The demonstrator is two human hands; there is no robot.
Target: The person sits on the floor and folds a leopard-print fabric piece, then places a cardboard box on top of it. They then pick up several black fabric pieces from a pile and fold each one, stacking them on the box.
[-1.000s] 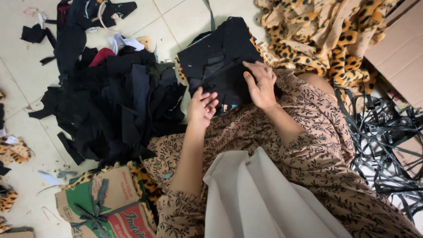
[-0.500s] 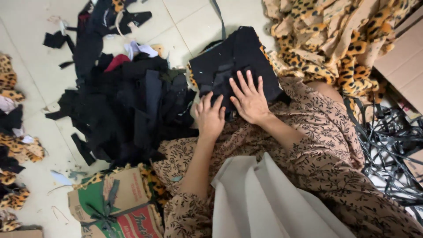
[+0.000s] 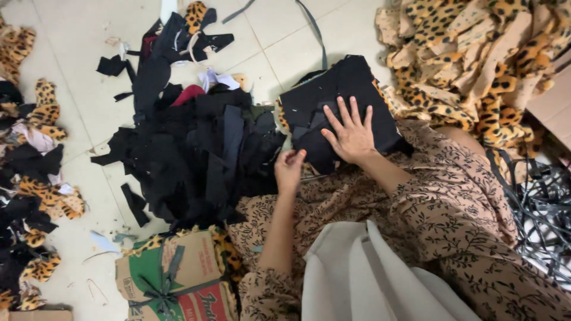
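The right hand now lies flat with its fingers spread wide on the black cloth piece. A moment ago its fingers were closer together and more curled. It presses down and grips nothing. The left hand has slid down to the near edge of the black cloth piece. Its fingers are bent and pinched together at that edge, but it is too dark there to tell if they really hold the cloth. The camera view has also drifted, so more of the floor on the left shows than before.

The black cloth piece rests on the person's lap, over a brown dress with small leaf shapes, just beside the big heap.

The floor is made of pale square tiles with thin lines between them. Little scraps lie on it.

A big heap of black cloth scraps sits to the left of the hands, touching the lap. Spotted yellow and black cloth is piled at the top right. More spotted bits mixed with black bits lie along the left side. A cardboard box tied with ribbon sits at the bottom. A tangle of black straps lies on the right. A pale grey cloth hangs close to the camera and hides part of the dress.
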